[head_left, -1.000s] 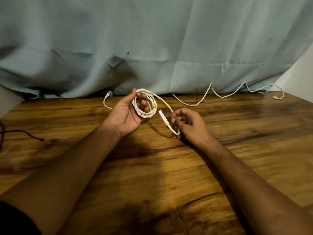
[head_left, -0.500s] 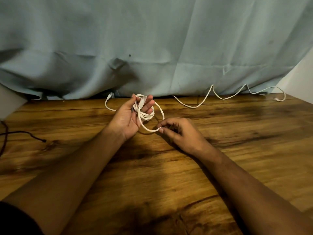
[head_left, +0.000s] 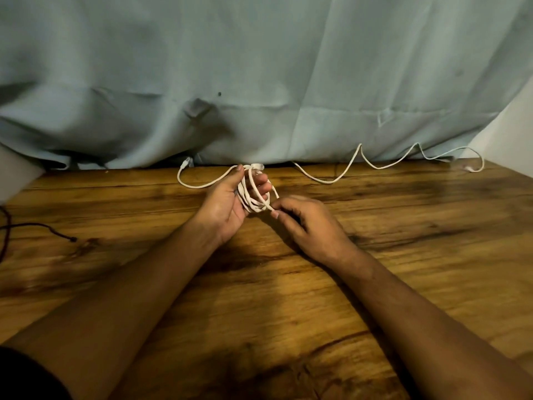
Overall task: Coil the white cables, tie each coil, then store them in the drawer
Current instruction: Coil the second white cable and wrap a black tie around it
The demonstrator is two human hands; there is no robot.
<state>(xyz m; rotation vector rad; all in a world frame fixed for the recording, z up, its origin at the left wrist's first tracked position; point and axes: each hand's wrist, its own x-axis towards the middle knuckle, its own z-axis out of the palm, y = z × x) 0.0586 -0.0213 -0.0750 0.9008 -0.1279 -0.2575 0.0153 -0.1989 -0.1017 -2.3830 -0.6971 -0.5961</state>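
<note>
My left hand (head_left: pixel 227 203) is up off the table (head_left: pixel 288 313), palm turned inward, with the white coil (head_left: pixel 250 202) bunched in it. My fingers are curled through the loops and my thumb is closed over the top, so the bundle is held tight. A plug end (head_left: pixel 257 166) pokes out at the top of the bundle, just above my fingertips.

My right hand (head_left: pixel 311 226) sits just beside it, knuckles up. Its thumb and forefinger pinch one strand at the coil's lower edge, and the other fingers are tucked under. That hand is slightly blurred, so I cannot tell how the strand runs past the pinch.

A loose tail (head_left: pixel 199 186) leaves the top of my left hand. It sags onto the wood to the left and rises to a small connector (head_left: pixel 187 162) by the cloth (head_left: pixel 259 67).

The second white cable (head_left: pixel 346 171) lies uncoiled, well apart from my hands. It waves along the table's back edge toward the right corner. A dark cord (head_left: pixel 43 226) lies at the far left of the table.
</note>
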